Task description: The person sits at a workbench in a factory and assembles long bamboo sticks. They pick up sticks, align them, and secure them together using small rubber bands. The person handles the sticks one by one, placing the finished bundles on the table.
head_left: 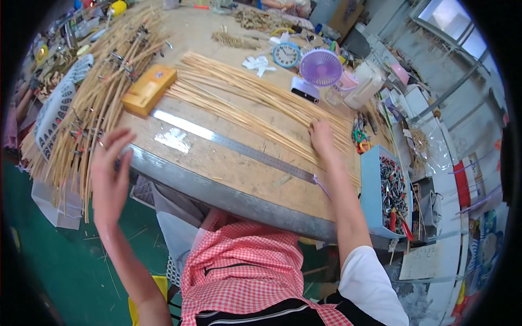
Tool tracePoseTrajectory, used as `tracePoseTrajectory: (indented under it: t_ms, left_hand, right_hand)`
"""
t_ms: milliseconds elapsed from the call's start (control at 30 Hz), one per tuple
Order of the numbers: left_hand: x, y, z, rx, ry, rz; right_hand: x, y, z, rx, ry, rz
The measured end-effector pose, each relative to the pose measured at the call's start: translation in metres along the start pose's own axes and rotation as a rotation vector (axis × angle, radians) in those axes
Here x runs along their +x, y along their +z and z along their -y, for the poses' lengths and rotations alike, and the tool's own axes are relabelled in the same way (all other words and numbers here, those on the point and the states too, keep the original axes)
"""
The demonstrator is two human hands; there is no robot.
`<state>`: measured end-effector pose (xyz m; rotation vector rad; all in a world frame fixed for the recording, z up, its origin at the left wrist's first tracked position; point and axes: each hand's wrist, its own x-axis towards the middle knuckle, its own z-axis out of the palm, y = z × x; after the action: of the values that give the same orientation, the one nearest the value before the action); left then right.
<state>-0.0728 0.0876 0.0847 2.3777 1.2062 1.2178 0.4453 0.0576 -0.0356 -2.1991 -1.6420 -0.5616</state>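
Wooden sticks (247,90) could splay if the right hand (323,136), its grip impossible to tell, dragged unevenly, since the left hand (110,168), fingers apart, braces nothing.

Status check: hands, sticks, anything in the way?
Left hand raised, open, no object visible in it. Right hand on loose sticks, grip unclear. Metal ruler lies on their near side, yellow block by their left ends.

A white sleeve (371,285), checked apron (244,247) (red-and-white) and perhaps a ring (101,144) are worn.
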Motion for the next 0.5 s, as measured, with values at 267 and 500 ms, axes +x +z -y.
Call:
tracePoseTrajectory:
  t_ms: [267,500]
  left_hand:
    - [-0.036,-0.011,-0.032,-0.130,-0.040,-0.058]
    - [-0.061,0.007,-0.043,-0.327,-0.041,-0.014]
  right_hand:
    - [0.009,-0.013,0.002,-0.011,0.041,0.028]
    - [-0.010,-0.069,0.030,0.053,0.056,0.016]
